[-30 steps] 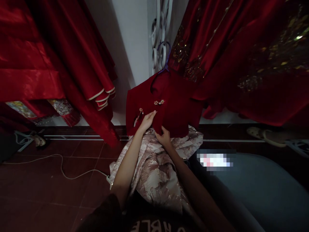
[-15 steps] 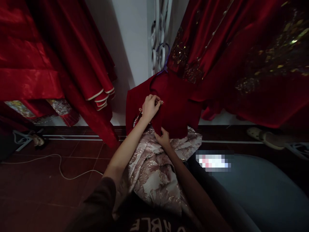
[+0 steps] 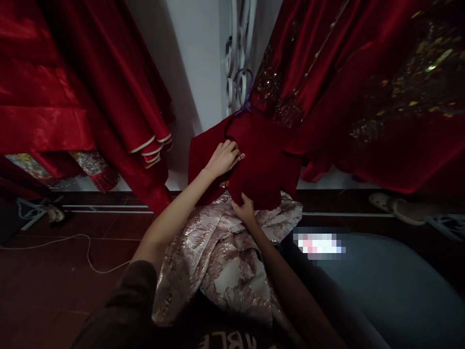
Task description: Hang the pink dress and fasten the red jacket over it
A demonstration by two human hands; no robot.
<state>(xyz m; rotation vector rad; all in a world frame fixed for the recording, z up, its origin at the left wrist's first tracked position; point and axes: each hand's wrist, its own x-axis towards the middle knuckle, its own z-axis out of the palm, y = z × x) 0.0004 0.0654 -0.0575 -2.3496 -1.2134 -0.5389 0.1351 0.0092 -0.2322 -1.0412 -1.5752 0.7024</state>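
A dark red jacket hangs from a purple hanger in front of me, with its lower part over pale floral brocade fabric. My left hand lies across the jacket's front, its fingers bent and closed at a small sparkling jewelled button. Another jewelled ornament rests on the red cloth just below that hand. Lower down, my right hand pinches the jacket's front edge between thumb and fingers. The left fingertips are partly hidden by the hand itself.
Red garments hang at left, and a red gown with gold sequins at right. White scrolled metalwork stands behind the hanger. A lit, blurred-out screen is beside a grey seat. A cable crosses the tiled floor.
My left hand has turned flatter and its forearm has swung left. The lower ornament, earlier at the left with a dangling strand, now lies on the jacket. My right hand keeps its pinch.
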